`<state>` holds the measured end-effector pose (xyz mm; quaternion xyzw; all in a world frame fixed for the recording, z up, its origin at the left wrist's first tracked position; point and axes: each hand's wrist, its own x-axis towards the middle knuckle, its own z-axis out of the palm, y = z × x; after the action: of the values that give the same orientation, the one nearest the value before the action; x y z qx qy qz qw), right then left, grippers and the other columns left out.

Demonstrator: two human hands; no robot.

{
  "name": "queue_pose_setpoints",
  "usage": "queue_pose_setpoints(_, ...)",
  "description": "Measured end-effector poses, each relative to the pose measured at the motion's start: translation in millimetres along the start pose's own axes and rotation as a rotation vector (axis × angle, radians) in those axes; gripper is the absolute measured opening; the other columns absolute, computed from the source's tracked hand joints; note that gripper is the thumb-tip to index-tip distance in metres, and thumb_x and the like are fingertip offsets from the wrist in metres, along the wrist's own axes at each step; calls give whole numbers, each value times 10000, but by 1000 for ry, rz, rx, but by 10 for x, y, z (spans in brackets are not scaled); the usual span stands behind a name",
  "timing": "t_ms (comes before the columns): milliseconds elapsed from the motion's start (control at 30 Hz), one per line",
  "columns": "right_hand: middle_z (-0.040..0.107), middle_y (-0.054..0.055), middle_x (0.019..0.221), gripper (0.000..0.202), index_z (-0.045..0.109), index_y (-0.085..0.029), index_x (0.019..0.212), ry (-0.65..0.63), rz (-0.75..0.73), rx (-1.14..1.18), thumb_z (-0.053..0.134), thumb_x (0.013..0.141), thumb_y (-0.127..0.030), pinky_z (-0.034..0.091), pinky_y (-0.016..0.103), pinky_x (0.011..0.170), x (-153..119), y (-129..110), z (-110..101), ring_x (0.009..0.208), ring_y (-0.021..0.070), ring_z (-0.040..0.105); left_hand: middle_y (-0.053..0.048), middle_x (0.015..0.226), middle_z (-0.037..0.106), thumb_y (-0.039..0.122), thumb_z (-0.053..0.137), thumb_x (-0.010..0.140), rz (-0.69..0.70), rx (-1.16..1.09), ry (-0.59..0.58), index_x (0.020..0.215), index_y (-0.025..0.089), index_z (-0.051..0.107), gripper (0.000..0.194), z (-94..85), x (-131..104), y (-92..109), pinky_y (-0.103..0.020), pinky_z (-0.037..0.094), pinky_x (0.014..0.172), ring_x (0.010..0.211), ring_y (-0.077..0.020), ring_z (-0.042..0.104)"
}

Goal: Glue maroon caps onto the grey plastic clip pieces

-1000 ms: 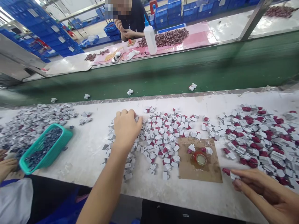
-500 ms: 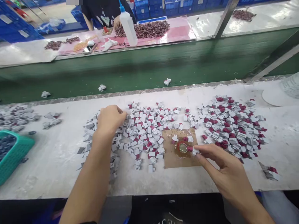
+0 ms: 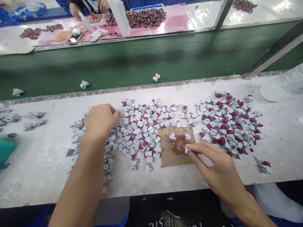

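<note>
My right hand (image 3: 217, 167) pinches a small grey plastic piece with a dark red end (image 3: 187, 149) between thumb and fingertips. Its red end is over a round bottle cap (image 3: 180, 145), which sits in a wet patch on a brown cardboard square (image 3: 170, 161). A couple of grey-and-red pieces (image 3: 172, 136) lie on the cardboard behind the cap. My left hand (image 3: 99, 121) is closed, knuckles up, at the left part of a heap of grey and red pieces (image 3: 142, 126). Its fingertips are hidden, so what it grips cannot be made out.
Another heap of grey-and-red pieces (image 3: 227, 123) lies right of the cardboard. A teal basket (image 3: 7, 149) stands at the left edge, a white tub (image 3: 284, 83) at the right. Beyond a green belt (image 3: 132, 60), a co-worker's hands (image 3: 104, 5) are near a dark red heap (image 3: 146, 18).
The red end of the piece in my right hand has moved left, from the cap's rim to over the cap. My left hand stays closed at the heap. The view has shifted slightly.
</note>
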<state>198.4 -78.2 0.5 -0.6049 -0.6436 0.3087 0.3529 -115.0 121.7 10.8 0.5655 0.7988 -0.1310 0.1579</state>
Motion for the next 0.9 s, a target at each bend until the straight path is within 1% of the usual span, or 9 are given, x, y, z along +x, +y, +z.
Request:
queue_pose_setpoints(100,913,31,1156,214,866,-313,1234,-3,7,-4,746,1135,-165,747,332,842,1,-7,-6,1057,247,914,-280,1396,772,489,640,1033,30,-5,-4,1074,180,775,340,3,-23,-11,-669,605,1074,1343,-559,687)
queue_pose_setpoints(233,908,33,1155,218,856,-281,1243,-11,-11,-10,733,1136,-137,740,307,850,-8,-3,-4,1054,226,909,-288,1274,812,401,710,984,12,-46,-23,956,198,736,207,19,22,-27,-747,603,1092,1345,-600,696)
queue_pose_setpoints(333,902,43,1159,222,847,-241,1246,-20,-19,-21,710,1137,-105,732,278,865,-18,6,1,1060,207,904,-342,1447,752,332,726,962,15,-141,30,913,202,692,143,46,47,-26,-792,556,1177,1488,-625,622)
queue_pose_setpoints(433,900,50,1146,197,850,-226,1233,-21,-6,-8,714,1141,-116,730,274,866,-22,14,7,1050,205,901,-319,1542,721,328,707,1004,69,-344,103,1039,204,662,136,76,-19,-25,-732,556,1233,1492,-530,668)
queue_pose_setpoints(567,902,46,1125,185,865,-240,1224,-33,37,32,731,1137,-147,728,277,807,-20,8,9,1022,214,905,-165,1316,854,363,737,1031,176,-685,83,1106,244,625,180,130,-242,-42,-475,704,1029,1161,-299,830)
queue_pose_setpoints(667,912,37,1110,175,889,-273,1201,-4,80,70,761,1119,-185,732,295,796,-21,-9,-5,1018,233,907,-59,980,831,389,875,976,245,-946,-66,988,258,656,256,196,-439,-64,-339,656,781,834,-191,749)
queue_pose_setpoints(767,920,17,1088,125,926,-334,1152,32,208,191,831,1092,-278,743,298,809,-18,-1,-28,1002,238,904,19,752,704,378,1021,848,259,-1154,-285,963,262,714,348,271,-647,-65,-270,477,547,600,-122,554)
queue_pose_setpoints(833,928,13,1086,90,948,-366,1132,45,331,341,887,1068,-346,754,288,825,-5,32,-35,1001,236,912,36,693,656,440,1044,837,272,-1206,-415,1008,264,780,360,309,-795,-46,-246,397,477,523,-99,472)
queue_pose_setpoints(900,935,21,1068,98,962,-376,1131,70,430,518,935,1042,-405,759,281,815,17,79,-26,966,234,920,42,651,609,504,1012,897,322,-1244,-496,1050,272,844,324,331,-940,-19,-234,408,472,505,-96,466)
